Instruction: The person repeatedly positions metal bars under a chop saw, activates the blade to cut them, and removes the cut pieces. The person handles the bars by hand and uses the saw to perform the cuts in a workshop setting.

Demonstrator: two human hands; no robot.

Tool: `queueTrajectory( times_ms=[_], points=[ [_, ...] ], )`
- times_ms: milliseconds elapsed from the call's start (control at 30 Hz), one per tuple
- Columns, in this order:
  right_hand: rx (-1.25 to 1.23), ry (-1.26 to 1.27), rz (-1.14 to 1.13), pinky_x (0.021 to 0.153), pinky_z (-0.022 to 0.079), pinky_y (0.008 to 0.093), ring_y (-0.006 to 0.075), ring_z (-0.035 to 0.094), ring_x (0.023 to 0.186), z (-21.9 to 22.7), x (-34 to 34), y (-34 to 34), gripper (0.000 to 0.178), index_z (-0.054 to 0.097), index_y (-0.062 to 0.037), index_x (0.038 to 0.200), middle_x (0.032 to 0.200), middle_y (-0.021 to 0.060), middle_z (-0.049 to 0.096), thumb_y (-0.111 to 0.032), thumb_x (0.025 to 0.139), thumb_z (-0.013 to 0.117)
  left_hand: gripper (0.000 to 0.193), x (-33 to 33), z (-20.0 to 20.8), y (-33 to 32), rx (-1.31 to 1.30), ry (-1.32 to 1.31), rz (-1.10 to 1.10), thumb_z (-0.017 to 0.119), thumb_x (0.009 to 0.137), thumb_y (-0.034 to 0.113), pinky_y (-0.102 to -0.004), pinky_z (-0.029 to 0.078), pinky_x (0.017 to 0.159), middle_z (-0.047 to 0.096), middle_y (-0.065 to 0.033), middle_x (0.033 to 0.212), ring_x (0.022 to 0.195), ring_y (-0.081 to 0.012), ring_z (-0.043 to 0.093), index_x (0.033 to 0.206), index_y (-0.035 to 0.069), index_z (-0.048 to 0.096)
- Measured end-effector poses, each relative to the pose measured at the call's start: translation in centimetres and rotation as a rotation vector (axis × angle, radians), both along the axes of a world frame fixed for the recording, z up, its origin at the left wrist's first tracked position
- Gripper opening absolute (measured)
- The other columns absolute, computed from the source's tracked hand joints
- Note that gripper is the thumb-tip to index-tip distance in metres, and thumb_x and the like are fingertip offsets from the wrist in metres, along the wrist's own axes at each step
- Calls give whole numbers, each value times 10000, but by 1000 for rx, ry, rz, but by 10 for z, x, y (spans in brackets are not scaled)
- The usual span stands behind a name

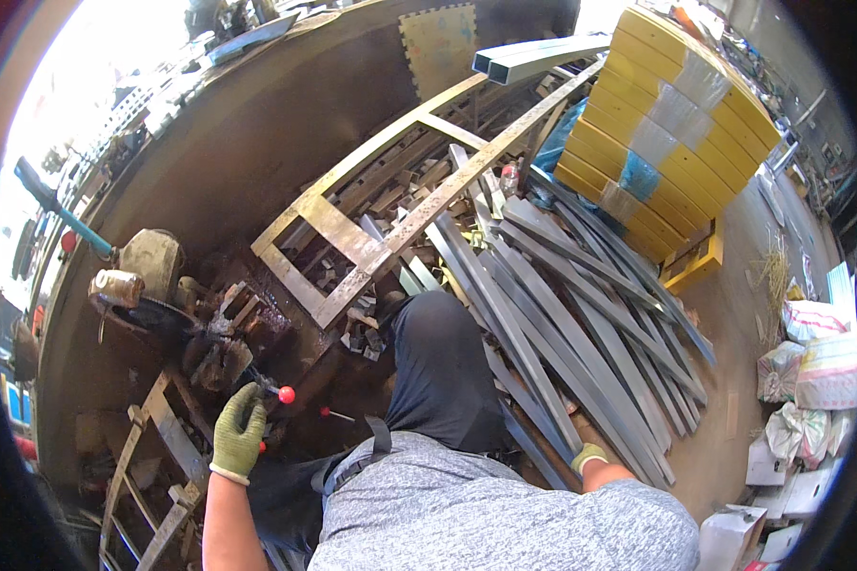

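My left hand (238, 433), in a green-yellow work glove, is at the cutting machine (221, 362) on the left. Its fingers curl at the red-knobbed handle (287, 394), whose thin rods end in red balls; the hand hides part of it. Off to my right side, my right hand (590, 457), gloved the same way, closes around the near end of a grey square metal tube (533, 381). Its fingers are partly hidden. That tube lies on a pile of similar tubes (628, 357), stretching away from me.
A rusty metal frame (390, 247) stands ahead, over small cut offcuts (362, 328). Two square tubes (543, 59) rest at its far end. Taped yellow beams (667, 133) are stacked at the far right. White sacks and boxes (828, 371) line the right side. A wooden-looking frame (148, 466) stands lower left.
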State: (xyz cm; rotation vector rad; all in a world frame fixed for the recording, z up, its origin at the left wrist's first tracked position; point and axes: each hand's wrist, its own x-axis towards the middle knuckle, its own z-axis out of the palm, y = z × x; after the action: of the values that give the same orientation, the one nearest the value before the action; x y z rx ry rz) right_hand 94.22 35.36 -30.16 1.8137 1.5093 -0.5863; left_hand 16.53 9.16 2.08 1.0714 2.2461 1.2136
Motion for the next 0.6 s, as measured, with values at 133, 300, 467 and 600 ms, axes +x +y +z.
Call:
queueTrajectory(
  times_ms=[133,300,467,600],
  points=[
    [-59,-60,65,1276,605,519,395,688,1585,-56,-10,9,574,815,-178,1575,1718,174,715,-392,1042,846,471,7,9,-10,-78,5,37,799,1158,64,-384,637,1146,836,-150,1434,1283,-217,808,1614,-20,719],
    [83,12,-30,1333,548,504,388,666,1615,-65,-51,54,656,707,-150,1716,1766,217,661,-359,1094,716,451,10,21,-12,-115,94,9,807,1150,75,-394,642,1129,842,-171,1425,1267,-248,820,1585,-17,734],
    [290,453,47,1241,589,539,488,742,1455,15,-180,197,707,850,-78,1467,1565,277,779,-653,1073,733,427,16,20,4,30,-145,40,803,1160,55,-377,633,1160,836,-151,1424,1298,-219,804,1572,-37,736],
    [542,1157,-185,1255,565,465,401,767,1459,118,-349,332,683,785,-19,1569,1528,263,823,-458,1046,808,410,21,20,24,126,-204,-42,811,1148,29,-353,641,1123,843,-132,1394,1267,-194,813,1548,-33,747]
  ],
)
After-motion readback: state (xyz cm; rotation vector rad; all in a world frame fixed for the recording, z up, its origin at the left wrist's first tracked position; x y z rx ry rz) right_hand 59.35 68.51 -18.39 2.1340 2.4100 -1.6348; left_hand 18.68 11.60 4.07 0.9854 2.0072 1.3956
